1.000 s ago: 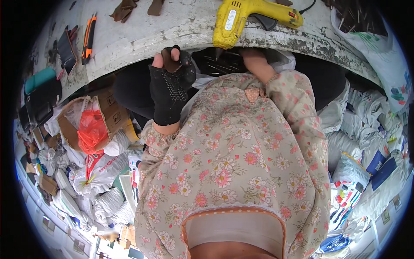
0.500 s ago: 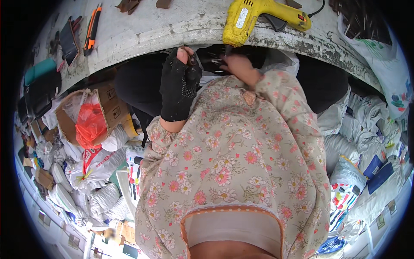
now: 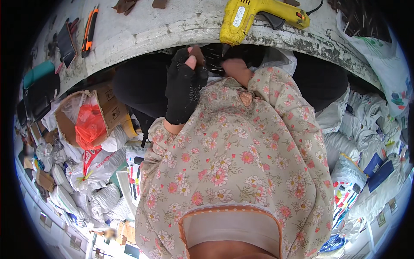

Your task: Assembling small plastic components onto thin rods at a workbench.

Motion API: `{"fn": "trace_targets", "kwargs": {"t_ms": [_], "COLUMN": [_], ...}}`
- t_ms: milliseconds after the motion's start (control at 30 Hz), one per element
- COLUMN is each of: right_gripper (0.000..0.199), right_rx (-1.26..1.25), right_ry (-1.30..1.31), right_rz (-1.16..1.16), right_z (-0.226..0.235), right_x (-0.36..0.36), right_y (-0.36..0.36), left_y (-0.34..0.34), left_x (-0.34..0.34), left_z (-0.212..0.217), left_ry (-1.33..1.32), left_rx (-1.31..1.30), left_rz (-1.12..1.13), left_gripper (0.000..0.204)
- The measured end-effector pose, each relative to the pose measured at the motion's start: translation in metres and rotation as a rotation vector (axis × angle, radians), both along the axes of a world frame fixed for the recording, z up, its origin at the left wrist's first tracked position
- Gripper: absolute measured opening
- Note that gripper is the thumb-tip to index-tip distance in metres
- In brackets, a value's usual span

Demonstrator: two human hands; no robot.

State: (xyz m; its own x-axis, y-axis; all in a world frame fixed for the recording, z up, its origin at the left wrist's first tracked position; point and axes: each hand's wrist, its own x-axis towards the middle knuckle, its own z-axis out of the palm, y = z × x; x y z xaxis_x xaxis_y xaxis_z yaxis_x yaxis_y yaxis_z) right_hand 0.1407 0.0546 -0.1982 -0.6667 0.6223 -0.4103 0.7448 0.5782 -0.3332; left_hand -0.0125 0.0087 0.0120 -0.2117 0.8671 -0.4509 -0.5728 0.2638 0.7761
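Note:
My left hand [image 3: 183, 84] wears a black fingerless glove and is closed around a small brown piece [image 3: 198, 55] that looks like leather, just below the table edge. My bare right hand [image 3: 237, 70] is over a dark opening in my lap, where thin shiny slivers [image 3: 211, 55] show. Its fingers are smeared and partly hidden, so I cannot make out what it holds. Above it, a yellow hot glue gun [image 3: 235, 26] lies on the table [image 3: 181, 26], its dark nozzle jutting past the edge toward my hands.
At the table's left lie an orange-and-black cutter knife [image 3: 90, 32] and a dark phone-like slab [image 3: 68, 45]. A plastic bag of thin brown strips [image 3: 360, 21] hangs at the right. A cardboard box with a red bag [image 3: 91, 125] and many wrapped bundles [image 3: 105, 196] crowd both sides.
My left hand has shifted slightly right and turned, bringing the brown piece into clearer view. My right hand has drawn slightly nearer to me. The whole view has shifted a little.

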Motion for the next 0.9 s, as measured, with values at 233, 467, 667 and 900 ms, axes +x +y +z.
{"fn": "trace_targets", "kwargs": {"t_ms": [233,467,667,900], "right_gripper": [0.039,0.041,0.042,0.073], "right_rx": [-0.179,-0.508,0.492,0.389], "right_ry": [0.025,0.738,0.600,0.108], "right_rz": [-0.268,-0.605,-0.444,-0.563], "right_z": [0.087,0.263,0.259,0.263], "right_x": [0.028,0.083,0.073,0.051], "right_y": [-0.004,0.005,0.064,0.072], "left_y": [-0.017,-0.015,-0.010,-0.007], "left_x": [0.007,0.010,0.013,0.016], "left_z": [-0.011,-0.014,-0.008,-0.008], "left_ry": [0.313,0.282,0.230,0.154], "left_rx": [-0.047,-0.085,-0.071,-0.051], "left_rz": [-0.171,-0.250,-0.265,-0.242], "left_gripper": [0.020,0.025,0.026,0.026]}}
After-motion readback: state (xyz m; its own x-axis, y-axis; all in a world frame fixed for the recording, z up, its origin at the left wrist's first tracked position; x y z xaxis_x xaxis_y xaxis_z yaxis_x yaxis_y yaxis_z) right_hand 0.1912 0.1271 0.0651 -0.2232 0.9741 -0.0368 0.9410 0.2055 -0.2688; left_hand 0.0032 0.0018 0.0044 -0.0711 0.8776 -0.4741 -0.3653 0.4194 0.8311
